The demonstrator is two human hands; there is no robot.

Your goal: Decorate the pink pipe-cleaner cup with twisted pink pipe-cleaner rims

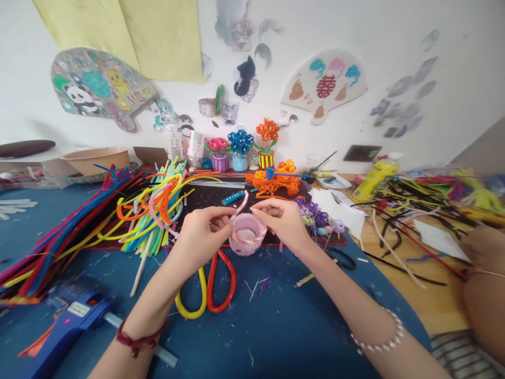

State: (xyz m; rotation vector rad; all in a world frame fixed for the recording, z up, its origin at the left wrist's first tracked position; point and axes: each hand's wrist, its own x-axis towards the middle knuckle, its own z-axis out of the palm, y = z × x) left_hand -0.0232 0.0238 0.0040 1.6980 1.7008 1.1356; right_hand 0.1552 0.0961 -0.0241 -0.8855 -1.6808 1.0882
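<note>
A small pink cup (246, 235) wrapped in pink pipe cleaner sits between my two hands above the blue mat (276, 326). My left hand (201, 234) pinches its left rim with closed fingers. My right hand (282, 220) pinches the right rim and the pink pipe cleaner end (241, 204) that sticks up from the cup. Both hands are closed on the cup's wrapping.
A big fan of coloured pipe cleaners (118, 210) lies to the left. Scissors with red and yellow handles (211, 287) lie below the cup. A blue glue gun (67, 321) rests at lower left. Small pipe-cleaner flower pots (240, 150) stand at the back. Another person's arm (483, 284) shows at right.
</note>
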